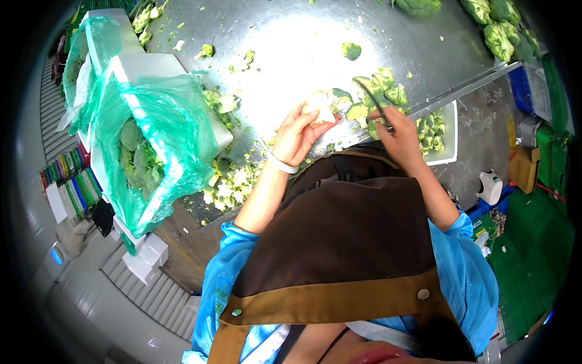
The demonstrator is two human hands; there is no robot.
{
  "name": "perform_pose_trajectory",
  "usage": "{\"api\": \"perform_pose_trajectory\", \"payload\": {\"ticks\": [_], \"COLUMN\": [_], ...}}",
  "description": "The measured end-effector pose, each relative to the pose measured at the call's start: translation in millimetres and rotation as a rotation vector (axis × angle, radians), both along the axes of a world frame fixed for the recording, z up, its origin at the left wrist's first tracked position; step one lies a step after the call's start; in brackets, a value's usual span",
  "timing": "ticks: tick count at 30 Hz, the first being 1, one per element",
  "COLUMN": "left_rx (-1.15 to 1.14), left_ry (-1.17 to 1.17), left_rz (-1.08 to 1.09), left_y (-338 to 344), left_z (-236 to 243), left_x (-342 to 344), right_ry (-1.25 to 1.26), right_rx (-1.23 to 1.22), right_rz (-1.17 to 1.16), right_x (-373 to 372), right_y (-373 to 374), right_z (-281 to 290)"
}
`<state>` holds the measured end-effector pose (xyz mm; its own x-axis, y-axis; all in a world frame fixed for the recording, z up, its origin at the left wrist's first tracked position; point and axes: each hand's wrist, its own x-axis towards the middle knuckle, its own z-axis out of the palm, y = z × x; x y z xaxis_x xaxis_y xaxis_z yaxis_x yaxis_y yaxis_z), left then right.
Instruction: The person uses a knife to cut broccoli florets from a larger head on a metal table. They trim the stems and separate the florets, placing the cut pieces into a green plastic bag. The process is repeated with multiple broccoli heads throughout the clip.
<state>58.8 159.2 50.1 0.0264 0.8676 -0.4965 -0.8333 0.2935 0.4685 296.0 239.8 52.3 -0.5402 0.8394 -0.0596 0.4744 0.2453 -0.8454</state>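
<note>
My left hand (295,137), a white band at its wrist, holds a piece of broccoli (321,104) between thumb and fingers over the metal table; its pale stem is washed out by glare. In my right hand (398,136) is a knife (371,96) with a dark, thin, curved blade, gripped by the handle. The blade points up and left, apart from the held piece. Cut broccoli florets (382,82) lie beside and behind the blade.
Left stands a white box lined with a green plastic bag (176,115), holding broccoli heads (142,159). A white bin (451,130) with florets is at the right. Small trimmings (233,185) lie near the table's front edge; whole broccoli heads (498,39) sit far right on the metal table (212,24).
</note>
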Motion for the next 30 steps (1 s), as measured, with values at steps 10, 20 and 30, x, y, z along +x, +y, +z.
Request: {"api": "perform_pose_trajectory", "payload": {"ticks": [10,20,30], "left_rx": [-0.137,0.051,-0.091], "left_ry": [1.025,1.591,1.352], "left_rz": [0.037,0.12,0.052], "left_y": [-8.9,-14.6,-18.2], "left_z": [18.2,18.3,10.1], "left_x": [2.0,-5.5,-12.4], "right_ry": [-0.125,-0.186,-0.212], "right_rx": [0.232,0.149,0.086], "right_rz": [0.289,0.371,0.411], "right_x": [-35.8,-34.6,-37.2], "right_y": [-11.9,-11.5,-5.2], "right_z": [4.8,1.3,2.7]}}
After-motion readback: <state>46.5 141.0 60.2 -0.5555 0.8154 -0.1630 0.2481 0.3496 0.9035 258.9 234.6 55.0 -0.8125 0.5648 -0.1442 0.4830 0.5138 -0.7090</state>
